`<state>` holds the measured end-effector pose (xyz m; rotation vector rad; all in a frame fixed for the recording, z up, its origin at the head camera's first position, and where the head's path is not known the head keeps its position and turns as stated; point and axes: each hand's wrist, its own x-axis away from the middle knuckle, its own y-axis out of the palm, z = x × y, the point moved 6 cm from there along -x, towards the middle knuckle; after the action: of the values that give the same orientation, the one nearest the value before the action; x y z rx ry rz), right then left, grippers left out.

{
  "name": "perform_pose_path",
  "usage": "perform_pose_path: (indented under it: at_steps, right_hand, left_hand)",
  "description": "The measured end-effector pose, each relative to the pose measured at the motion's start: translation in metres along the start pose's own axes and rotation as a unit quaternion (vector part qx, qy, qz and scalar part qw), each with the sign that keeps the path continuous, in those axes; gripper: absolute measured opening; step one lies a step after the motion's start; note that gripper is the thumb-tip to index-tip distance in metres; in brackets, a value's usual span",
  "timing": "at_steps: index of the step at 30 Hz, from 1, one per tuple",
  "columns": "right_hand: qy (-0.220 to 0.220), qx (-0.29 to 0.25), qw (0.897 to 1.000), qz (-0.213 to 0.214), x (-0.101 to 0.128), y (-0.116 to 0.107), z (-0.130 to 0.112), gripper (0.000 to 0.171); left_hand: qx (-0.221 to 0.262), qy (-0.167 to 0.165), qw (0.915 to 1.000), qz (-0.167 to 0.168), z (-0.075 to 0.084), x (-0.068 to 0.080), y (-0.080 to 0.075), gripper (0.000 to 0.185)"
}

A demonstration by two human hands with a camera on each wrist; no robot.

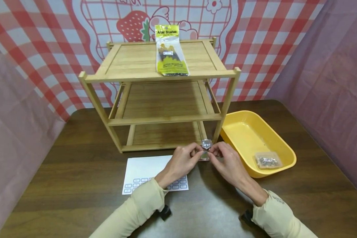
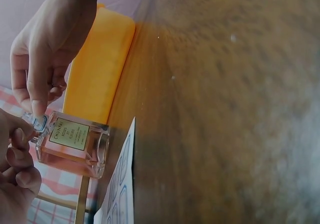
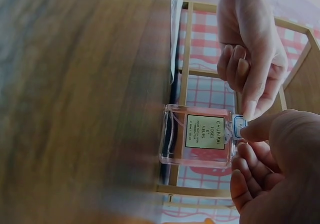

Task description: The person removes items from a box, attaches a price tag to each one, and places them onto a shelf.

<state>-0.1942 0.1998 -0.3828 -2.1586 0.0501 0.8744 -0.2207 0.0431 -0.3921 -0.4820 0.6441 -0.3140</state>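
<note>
Pinching a small blue-edged sticker (image 3: 239, 125) against the neck of a perfume bottle (image 3: 197, 135), left hand (image 1: 181, 161) and right hand (image 1: 226, 158) both with fingertips pressed together on it, just under the faceted clear cap (image 1: 206, 144). Standing upright on the dark tabletop (image 1: 77, 158), close in front of the wooden shelf rack (image 1: 163, 96), bottle with pink liquid and a pale green label facing the person. Best done, by judgement, with one hand steadying the glass while the other smooths the sticker flat from one edge, keeping pressure light so as not to tip the bottle toward the rack. Lying flat just left of the bottle, a white sheet of stickers (image 1: 142, 172), partly under the left wrist. Sitting near on the right, a yellow tray (image 1: 247, 132) holding a small clear bag (image 1: 267, 160). Resting on the rack's top shelf, a pack of brushes (image 1: 169, 51). Open room mostly toward the person and to the far left of the tabletop; tight toward rack and tray.
</note>
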Motion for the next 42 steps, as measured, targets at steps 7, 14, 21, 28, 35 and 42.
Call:
perform_pose_path:
  at_steps: [7,14,21,28,35,42]
  right_hand:
    - [0.012,0.006,1.0,-0.004,-0.0002,0.0013,0.0009,0.022]
    - [0.023,0.012,1.0,-0.01,-0.0012,0.0019,0.0025,0.019]
    - [0.041,0.01,0.999,-0.014,-0.0016,0.0024,0.0034,0.017]
    - [0.052,0.009,0.999,-0.009,-0.0014,0.0024,0.0037,0.016]
    - [0.057,0.009,0.998,-0.007,-0.0009,0.0039,0.0048,0.017]
    - [0.067,0.009,0.998,-0.012,-0.0003,0.0057,0.0061,0.02]
  left_hand:
    - [-0.006,-0.007,1.0,0.0,-0.001,-0.0006,0.0012,0.005]
    - [-0.01,-0.015,0.9998,-0.004,-0.0012,-0.0007,0.0024,0.005]
    - [-0.016,-0.021,0.9996,-0.004,-0.001,-0.001,0.0034,0.005]
    - [-0.015,-0.025,0.9996,-0.005,-0.0021,-0.0013,0.0049,0.005]
    - [-0.018,-0.024,0.9995,-0.003,-0.0022,-0.0006,0.0055,0.004]
    - [-0.028,-0.022,0.9994,-0.001,-0.0018,0.0001,0.0056,0.004]
